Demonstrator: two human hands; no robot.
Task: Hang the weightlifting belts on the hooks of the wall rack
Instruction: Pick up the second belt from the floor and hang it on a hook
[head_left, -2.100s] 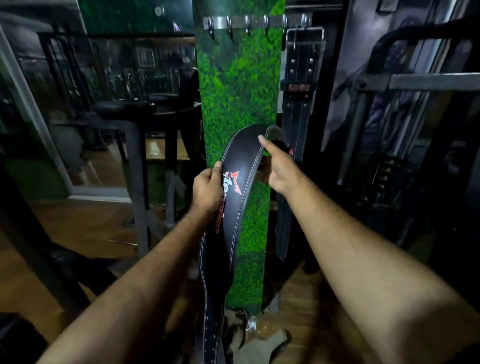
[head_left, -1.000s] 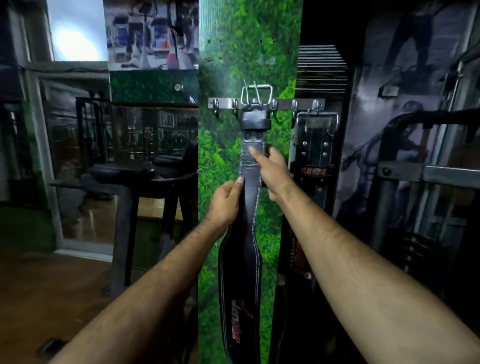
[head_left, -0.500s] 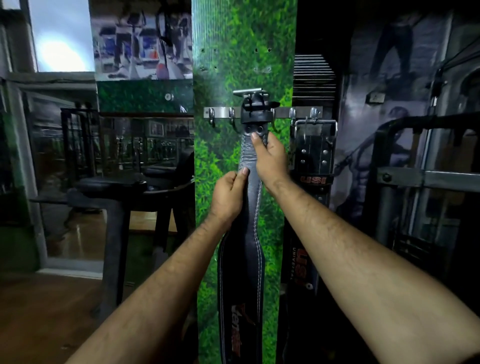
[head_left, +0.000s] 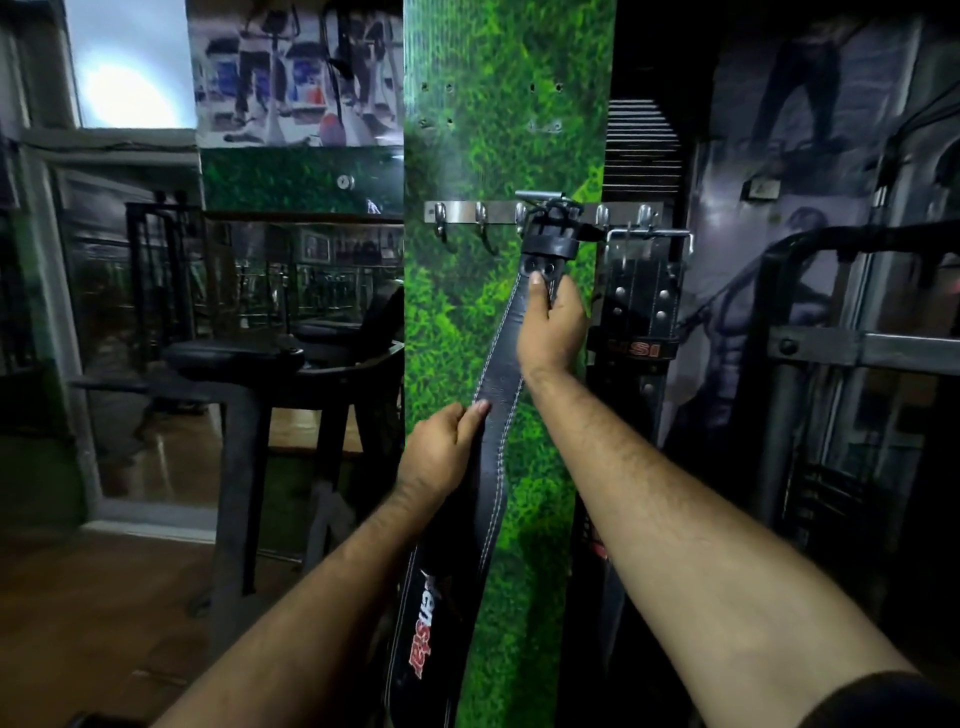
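1. Head view: a black leather weightlifting belt (head_left: 498, 395) hangs slanted against a green grass-patterned panel (head_left: 498, 130), its metal buckle (head_left: 545, 200) up at the steel hook rack (head_left: 457, 212).
2. The right hand (head_left: 553, 325) pinches the belt just beneath the rivets; the left hand (head_left: 441, 452) clasps its edge lower down.
3. A second belt (head_left: 636, 306) hangs from the rack's right end.

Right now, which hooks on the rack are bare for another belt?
The two leftmost hooks are bare, over green panel. Middle is crowded by the belt both hands hold; far right carries the USI belt.
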